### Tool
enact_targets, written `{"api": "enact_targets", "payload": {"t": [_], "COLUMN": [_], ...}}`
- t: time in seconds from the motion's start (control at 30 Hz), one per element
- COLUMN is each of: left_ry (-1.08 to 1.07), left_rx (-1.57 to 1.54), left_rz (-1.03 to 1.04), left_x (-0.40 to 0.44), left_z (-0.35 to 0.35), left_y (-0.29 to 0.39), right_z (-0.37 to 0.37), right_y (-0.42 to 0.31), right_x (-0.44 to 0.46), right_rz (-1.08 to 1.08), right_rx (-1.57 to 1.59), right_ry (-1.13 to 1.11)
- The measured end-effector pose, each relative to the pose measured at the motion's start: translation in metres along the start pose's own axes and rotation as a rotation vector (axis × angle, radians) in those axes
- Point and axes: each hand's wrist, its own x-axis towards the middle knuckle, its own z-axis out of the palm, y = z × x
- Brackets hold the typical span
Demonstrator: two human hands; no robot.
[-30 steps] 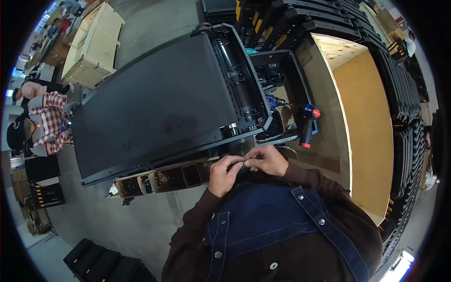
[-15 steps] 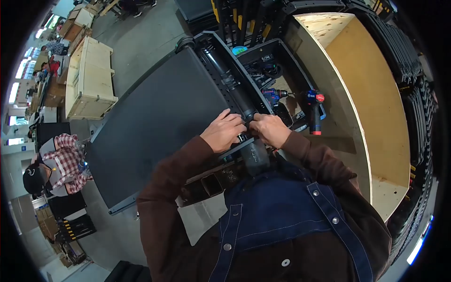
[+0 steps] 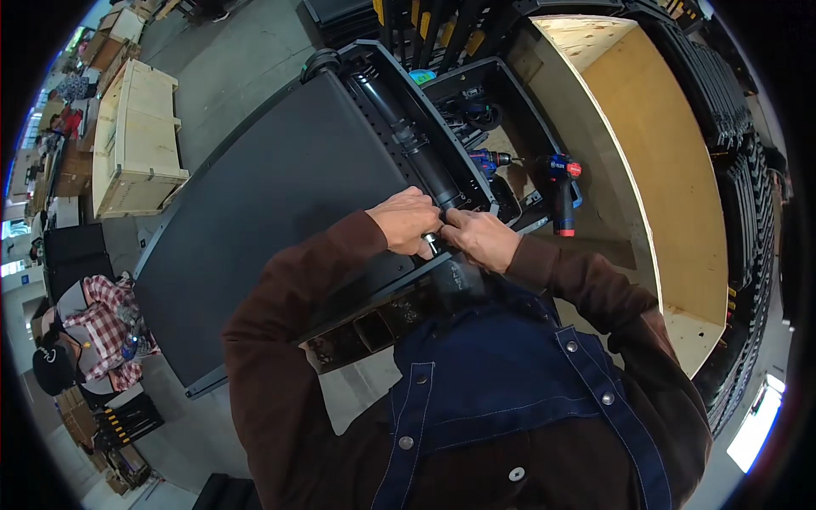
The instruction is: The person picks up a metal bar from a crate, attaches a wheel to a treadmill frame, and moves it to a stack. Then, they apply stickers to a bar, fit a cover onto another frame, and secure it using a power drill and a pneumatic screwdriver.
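Left hand (image 3: 405, 220) and right hand (image 3: 483, 239) have bent fingers; any grip is hidden. Beyond the fingers lies a black roller (image 3: 433, 172).

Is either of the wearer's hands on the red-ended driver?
No, the driver lies apart, farther right in the picture, while the left hand and right hand are by the roller's near end.

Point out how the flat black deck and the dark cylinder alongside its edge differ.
The deck is broad and flat, while the cylinder is slim and rounded. The deck looks mostly matte; the cylinder catches bright highlights. The deck forms an exposed top surface, whereas the cylinder sits recessed beyond its edge. Both are dark and appear to belong to one machine.
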Motion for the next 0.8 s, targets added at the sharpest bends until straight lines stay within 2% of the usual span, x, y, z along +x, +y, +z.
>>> {"api": "enact_targets", "payload": {"t": [0.07, 0.13, 0.17, 0.2, 0.27, 0.3, 0.37, 0.4, 0.47, 0.5, 0.53, 0.57, 0.6, 0.63, 0.7, 0.73, 0.8], "left_ry": [0.045, 0.014, -0.02, -0.023, -0.022, -0.024, -0.005, -0.004, 0.036, 0.047, 0.056, 0.041, 0.037, 0.034, 0.032, 0.028, 0.022], "left_rx": [0.008, 0.005, 0.005, 0.001, 0.007, 0.009, -0.009, -0.025, -0.041, -0.043, -0.052, -0.04, -0.045, -0.048, -0.041, -0.029, -0.029], "left_rz": [0.013, 0.006, -0.005, -0.004, 0.009, 0.011, 0.05, 0.062, 0.081, 0.088, 0.089, 0.069, 0.065, 0.058, 0.041, 0.038, 0.008], "left_x": [0.0, 0.001, 0.002, 0.003, 0.003, 0.004, 0.006, 0.007, 0.007, 0.003, 0.002, 0.003, 0.004, 0.005, 0.007, 0.008, 0.008], "left_z": [-0.001, -0.004, -0.006, -0.007, -0.008, -0.008, -0.008, -0.011, -0.013, -0.006, -0.002, 0.0, -0.002, -0.004, -0.002, -0.002, 0.0], "left_y": [-0.002, -0.005, -0.006, -0.008, -0.01, -0.011, -0.012, -0.013, -0.016, -0.012, -0.011, -0.009, -0.006, -0.004, -0.004, -0.005, 0.002], "right_z": [0.003, 0.007, 0.012, 0.018, 0.027, 0.027, 0.024, 0.016, -0.009, -0.007, -0.01, -0.011, -0.009, -0.003, 0.017, 0.018, 0.035], "right_y": [-0.006, -0.01, -0.012, -0.013, -0.019, -0.022, -0.025, -0.016, -0.002, 0.015, 0.035, 0.071, 0.106, 0.142, 0.206, 0.227, 0.251], "right_x": [0.001, -0.004, -0.002, -0.002, -0.003, -0.006, -0.014, -0.023, -0.045, -0.06, -0.075, -0.095, -0.117, -0.142, -0.175, -0.177, -0.17], "right_rz": [-0.017, 0.184, 0.212, 0.214, 0.393, 0.393, 0.368, 0.354, 0.63, 0.543, 0.66, 0.662, 0.8, 0.946, 1.285, 1.37, 1.326], "right_rx": [0.001, 0.135, 0.15, 0.154, 0.373, 0.373, 0.557, 0.609, 0.981, 0.753, 0.857, 0.557, 0.207, -0.215, -0.109, 0.143, 0.155], "right_ry": [0.046, 0.123, 0.221, 0.219, 0.454, 0.458, 0.61, 0.525, 0.422, 0.612, 0.804, 0.97, 1.045, 0.949, 0.709, 0.569, 0.543]}}
